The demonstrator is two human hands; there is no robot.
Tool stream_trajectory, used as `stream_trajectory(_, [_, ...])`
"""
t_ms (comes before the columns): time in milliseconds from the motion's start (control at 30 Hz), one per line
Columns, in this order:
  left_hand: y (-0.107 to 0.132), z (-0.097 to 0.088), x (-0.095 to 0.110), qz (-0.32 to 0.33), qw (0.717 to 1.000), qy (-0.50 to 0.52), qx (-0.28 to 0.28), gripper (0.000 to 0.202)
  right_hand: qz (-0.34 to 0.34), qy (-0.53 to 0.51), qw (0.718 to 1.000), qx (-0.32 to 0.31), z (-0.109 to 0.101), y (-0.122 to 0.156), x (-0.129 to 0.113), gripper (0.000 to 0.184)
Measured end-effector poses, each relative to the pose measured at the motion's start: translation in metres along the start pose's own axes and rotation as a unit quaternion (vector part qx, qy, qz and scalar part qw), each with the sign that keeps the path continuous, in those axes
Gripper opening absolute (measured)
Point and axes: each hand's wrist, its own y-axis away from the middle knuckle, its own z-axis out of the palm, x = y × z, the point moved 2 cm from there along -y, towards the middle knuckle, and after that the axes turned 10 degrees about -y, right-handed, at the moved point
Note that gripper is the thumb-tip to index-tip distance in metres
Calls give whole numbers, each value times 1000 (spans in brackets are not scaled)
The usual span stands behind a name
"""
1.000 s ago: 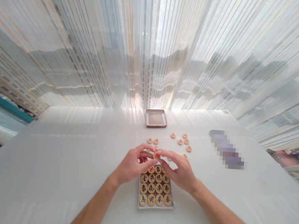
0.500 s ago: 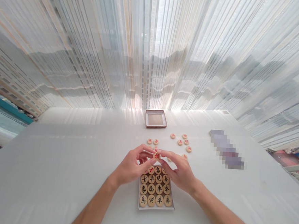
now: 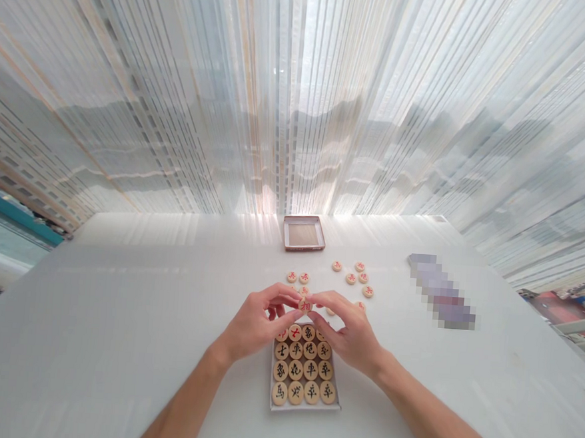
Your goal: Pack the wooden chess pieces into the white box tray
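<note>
Between the fingertips of both hands is a round wooden xiangqi piece (image 3: 305, 306) with a red character facing up. My left hand (image 3: 260, 317) pinches it from the left, and my right hand (image 3: 347, 329) from the right. Just below them sits a shallow open box (image 3: 304, 410) filled with rows of pieces. Most of these carry black characters, such as the piece (image 3: 327, 391) at its lower right corner; a red-marked piece (image 3: 295, 332) lies in the top row. My hands partly cover that row's ends.
Loose red-marked pieces lie beyond my hands, among them one piece (image 3: 304, 278) and another piece (image 3: 368, 292) further right. A box lid (image 3: 304, 235) rests near the curtain (image 3: 300, 113). A blurred-out flat object (image 3: 440, 289) lies on the white table (image 3: 140, 315) at right.
The held piece tilts slightly and sits a touch lower between my fingers. Both hands otherwise keep nearly the same place; the view has shifted a little.
</note>
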Motion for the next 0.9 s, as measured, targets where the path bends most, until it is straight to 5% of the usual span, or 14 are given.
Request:
stream_trajectory(400, [0,-1,-1,5,1000,-19,-2,23,51,-56,997,0,0,-2,-2,26])
stream_trajectory(900, [0,0,-4,15,998,-54,-2,20,175,-223,959,1,4,-1,2,18])
